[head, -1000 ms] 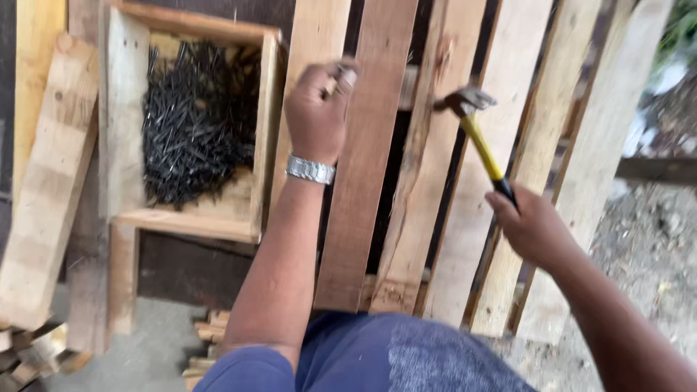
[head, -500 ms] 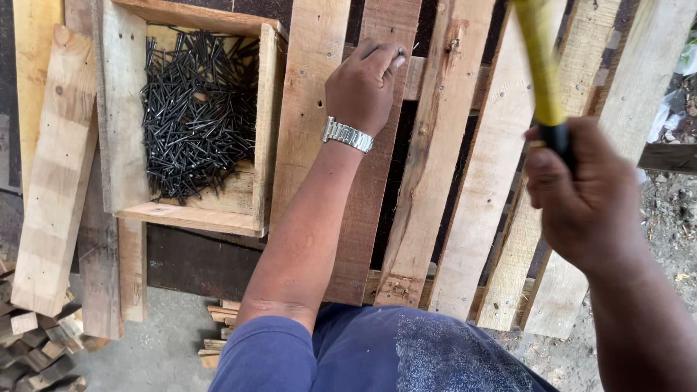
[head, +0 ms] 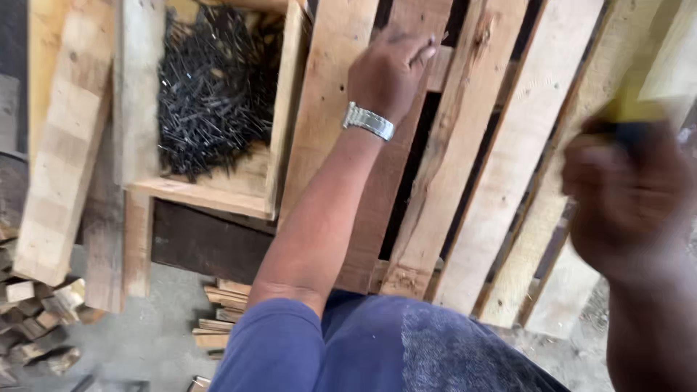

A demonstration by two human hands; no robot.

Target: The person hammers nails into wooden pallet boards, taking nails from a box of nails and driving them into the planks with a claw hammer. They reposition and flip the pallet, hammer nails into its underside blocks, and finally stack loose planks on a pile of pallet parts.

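Observation:
My left hand (head: 388, 72), with a silver wristwatch (head: 369, 120) on the wrist, rests on the slats of a wooden pallet (head: 501, 167); its fingers are pinched at the top, likely on a nail too small to see clearly. My right hand (head: 624, 203) is blurred at the right, closed around the black grip of a yellow-handled hammer (head: 635, 116); the hammer's head is out of view.
A shallow wooden box (head: 218, 192) heaped with dark nails (head: 214, 87) sits left of the pallet. Loose boards (head: 62, 145) lie further left. Small wood offcuts (head: 36, 319) and thin strips (head: 218, 319) litter the grey floor below.
My right hand has drawn the hammer back toward me and lower in view, now blurred. My left hand stays pinched on the pallet slat. The camera has shifted slightly.

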